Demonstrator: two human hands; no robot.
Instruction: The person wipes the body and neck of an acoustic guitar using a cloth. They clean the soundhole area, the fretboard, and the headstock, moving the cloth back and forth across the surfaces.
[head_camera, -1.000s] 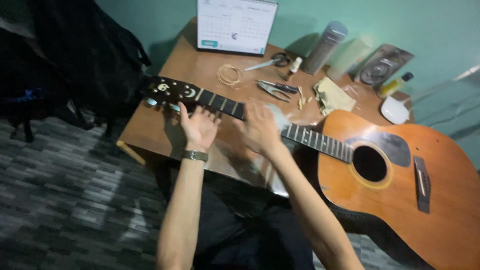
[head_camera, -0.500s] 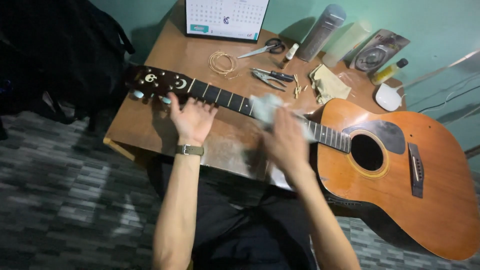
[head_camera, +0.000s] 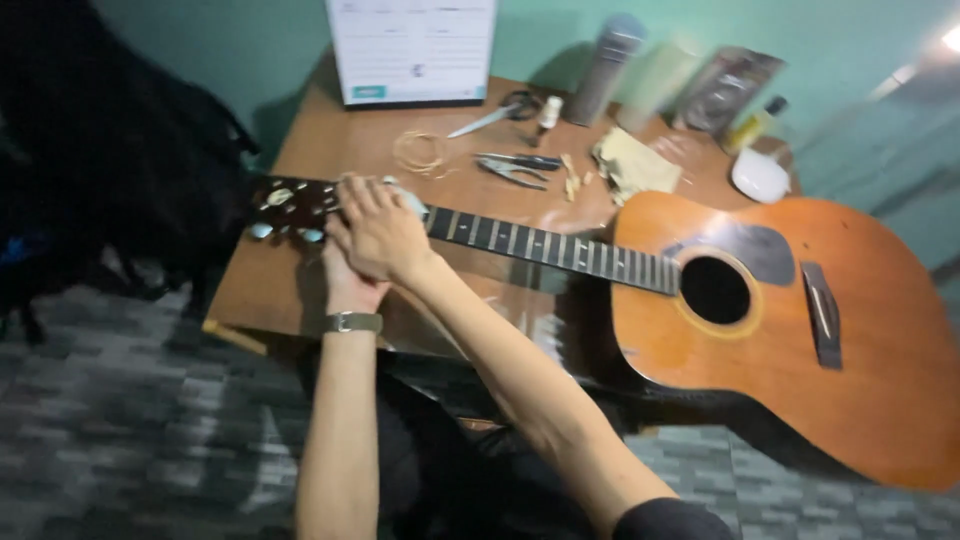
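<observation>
On tabletop (head_camera: 300, 300): guitar (head_camera: 780, 300) lies flat, headstock at the left, body overhanging the right edge.
Headstock (head_camera: 285, 205): dark, pale tuner knobs showing, just left of both hands.
Left hand (head_camera: 350, 285): watch on wrist, tucked under the right hand at the nut end of the neck; mostly covered, so can't tell whether its fingers are curled or flat.
Right hand (head_camera: 378, 228): crossed over the left, fingers together and bent down onto the first frets; a bit of pale cloth (head_camera: 408, 200) shows at its far side, but can't tell whether it is pinched or only pressed under the fingers.
Neck (head_camera: 550, 248): dark fretboard, bare from the hands to the body; no strings made out on it.
Behind neck: coil of wire (head_camera: 420, 152), scissors (head_camera: 500, 110), pliers (head_camera: 515, 168), yellow rag (head_camera: 632, 165), all apart from the guitar.
Risk 1: most of the body sits past the tabletop edge, so a hard push at the headstock end could pivot or slide the guitar off.
Risk 2: pliers lie near the neck; a sweep of the arm could drag them against the finish.
</observation>
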